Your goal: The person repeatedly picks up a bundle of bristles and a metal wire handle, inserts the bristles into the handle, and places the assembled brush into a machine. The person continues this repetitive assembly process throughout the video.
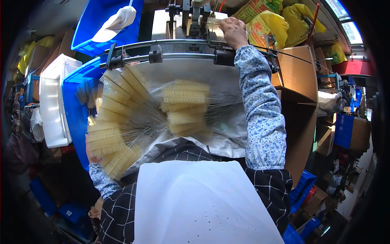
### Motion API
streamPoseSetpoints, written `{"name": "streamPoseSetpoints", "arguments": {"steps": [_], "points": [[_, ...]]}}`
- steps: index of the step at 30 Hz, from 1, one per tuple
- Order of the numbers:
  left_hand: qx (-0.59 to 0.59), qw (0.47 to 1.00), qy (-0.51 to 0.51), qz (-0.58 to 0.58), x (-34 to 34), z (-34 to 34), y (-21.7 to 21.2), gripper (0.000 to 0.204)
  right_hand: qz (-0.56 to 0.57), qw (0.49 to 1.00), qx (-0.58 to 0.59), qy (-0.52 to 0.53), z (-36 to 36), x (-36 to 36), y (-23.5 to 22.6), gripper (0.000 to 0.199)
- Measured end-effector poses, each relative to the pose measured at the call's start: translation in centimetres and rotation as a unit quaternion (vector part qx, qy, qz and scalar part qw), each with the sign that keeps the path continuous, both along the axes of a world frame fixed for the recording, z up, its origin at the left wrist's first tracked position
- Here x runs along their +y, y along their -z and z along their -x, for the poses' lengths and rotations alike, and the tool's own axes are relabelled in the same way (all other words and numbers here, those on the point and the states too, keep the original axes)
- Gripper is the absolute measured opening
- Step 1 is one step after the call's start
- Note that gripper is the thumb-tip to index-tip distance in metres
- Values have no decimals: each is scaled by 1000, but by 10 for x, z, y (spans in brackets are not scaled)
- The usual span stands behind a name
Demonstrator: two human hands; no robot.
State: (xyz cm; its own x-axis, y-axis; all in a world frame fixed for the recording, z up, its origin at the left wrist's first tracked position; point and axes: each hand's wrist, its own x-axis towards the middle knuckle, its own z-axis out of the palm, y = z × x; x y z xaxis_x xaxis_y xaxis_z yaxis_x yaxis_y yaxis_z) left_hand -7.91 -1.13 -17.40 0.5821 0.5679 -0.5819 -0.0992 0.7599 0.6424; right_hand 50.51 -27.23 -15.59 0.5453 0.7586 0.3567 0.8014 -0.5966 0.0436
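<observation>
My right hand reaches far forward to the right side of a metal machine. Its fingers are bent and closed at a pale plate there; what they hold is hidden. Only a sliver of my left hand shows at the lower left, beside a fan of cream tube brushes; its fingers are hidden behind the bristles. Some of these brushes are smeared by motion. A second heap of tube brushes lies in the middle on a grey-white plastic sheet across my lap, wire stems pointing right.
Ahead runs a metal rail with black clamps. Blue bins and a white tub stand at the left; a pale cap lies in the far blue bin. To the right are a cardboard box and yellow bags.
</observation>
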Motion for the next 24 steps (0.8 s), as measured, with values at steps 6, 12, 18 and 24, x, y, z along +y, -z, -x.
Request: {"name": "streamPoseSetpoints", "arguments": {"steps": [6, 12, 18, 24], "points": [[47, 984, -27, -172, 15, -31, -27, 39, -29, 980, 0, 199, 22, -47, -23, 56], [93, 958, 42, -269, 37, -108, -41, 35, -61, 977, 39, 203, 20, -59, -16, 44], [97, 941, 152, -288, 50, -135, -38, 31, -154, 970, 102, 157, 20, -51, -10, 40], [260, 843, 224, -414, 38, -80, -103, 39, -168, 968, 112, 148, 31, -31, -14, 36]]}}
